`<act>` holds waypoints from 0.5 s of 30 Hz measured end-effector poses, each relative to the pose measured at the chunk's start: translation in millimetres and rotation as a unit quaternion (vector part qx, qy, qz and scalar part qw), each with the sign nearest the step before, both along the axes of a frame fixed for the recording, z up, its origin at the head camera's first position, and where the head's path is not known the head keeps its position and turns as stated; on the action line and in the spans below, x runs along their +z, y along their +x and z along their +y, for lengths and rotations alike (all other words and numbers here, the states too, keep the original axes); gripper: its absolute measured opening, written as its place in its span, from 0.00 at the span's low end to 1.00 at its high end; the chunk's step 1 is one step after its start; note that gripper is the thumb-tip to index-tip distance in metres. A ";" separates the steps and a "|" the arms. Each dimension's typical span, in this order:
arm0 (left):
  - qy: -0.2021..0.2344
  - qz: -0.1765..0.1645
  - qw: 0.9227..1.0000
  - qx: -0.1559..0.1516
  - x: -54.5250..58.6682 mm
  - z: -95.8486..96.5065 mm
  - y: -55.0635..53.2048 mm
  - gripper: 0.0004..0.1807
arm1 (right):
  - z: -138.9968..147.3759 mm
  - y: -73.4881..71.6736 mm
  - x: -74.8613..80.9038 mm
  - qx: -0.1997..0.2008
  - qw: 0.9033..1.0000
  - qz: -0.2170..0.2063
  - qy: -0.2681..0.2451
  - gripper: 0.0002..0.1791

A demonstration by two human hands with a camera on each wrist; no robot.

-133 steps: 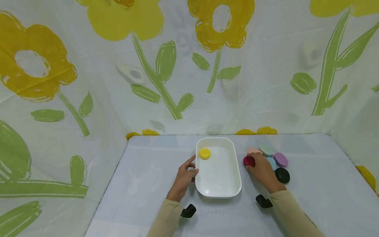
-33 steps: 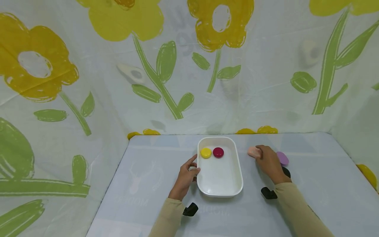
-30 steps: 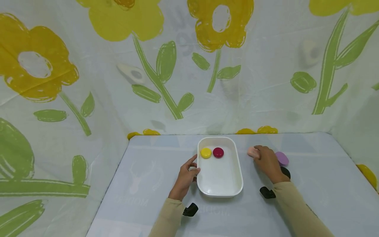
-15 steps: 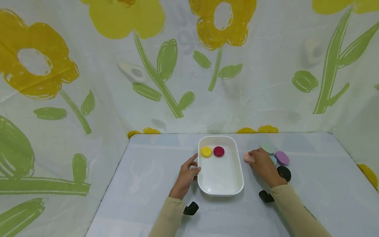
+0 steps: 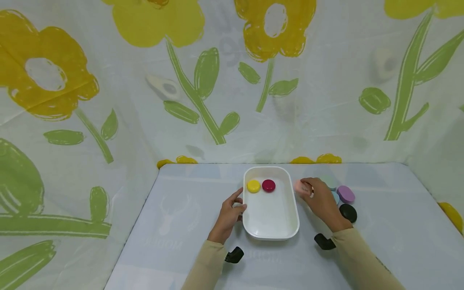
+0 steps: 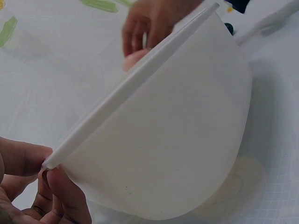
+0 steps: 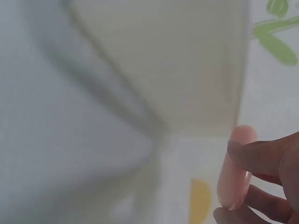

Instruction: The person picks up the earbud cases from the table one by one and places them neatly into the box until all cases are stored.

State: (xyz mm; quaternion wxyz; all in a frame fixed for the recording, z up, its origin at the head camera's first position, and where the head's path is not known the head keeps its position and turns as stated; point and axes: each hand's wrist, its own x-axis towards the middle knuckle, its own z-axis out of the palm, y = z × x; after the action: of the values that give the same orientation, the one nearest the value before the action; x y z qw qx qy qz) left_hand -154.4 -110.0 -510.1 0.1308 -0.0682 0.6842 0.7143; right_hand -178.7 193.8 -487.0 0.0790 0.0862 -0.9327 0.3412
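A white plastic tray (image 5: 270, 219) stands in the middle of the table. My left hand (image 5: 226, 217) pinches its left rim between thumb and fingers, which the left wrist view shows close up. Inside, near the far end, lie a glossy yellow disc (image 5: 253, 186) and a dark red disc (image 5: 268, 185) side by side. Just beyond the tray's right rim, my right hand (image 5: 320, 201) pinches a pink disc (image 5: 299, 187) by its edges. In the right wrist view this pink disc (image 7: 235, 172) is seen edge-on, thick and rounded, tilted between thumb and fingers.
Right of the tray, close around my right hand, lie a purple disc (image 5: 346, 194), a black disc (image 5: 348, 213), a pale green disc (image 5: 329, 182) and a light blue disc (image 5: 336, 197), the last two partly hidden. A flower-print curtain (image 5: 319, 133) rises behind the table.
The red disc, earlier in my right hand, now lies in the tray beside the yellow one. My right hand has since gripped the pink disc and moved it left to the tray's rim.
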 end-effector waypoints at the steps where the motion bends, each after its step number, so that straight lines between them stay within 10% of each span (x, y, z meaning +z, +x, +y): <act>1: 0.000 0.001 1.000 0.000 0.2 -0.1 0.2 0.34 | -3.5 0.6 4.9 0.004 1.000 0.013 -0.004 0.25; 15: 0.002 0.008 1.000 0.001 3.0 0.6 2.7 0.34 | -67.0 -1.8 36.1 0.076 0.996 -0.043 -0.004 0.28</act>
State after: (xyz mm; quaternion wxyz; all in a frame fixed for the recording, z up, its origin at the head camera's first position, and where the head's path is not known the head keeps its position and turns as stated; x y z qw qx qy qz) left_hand -151.7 -109.4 -507.1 0.1251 -0.0626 0.6834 0.7165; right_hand -180.5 126.7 -451.0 0.0132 0.1422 -0.9246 0.3532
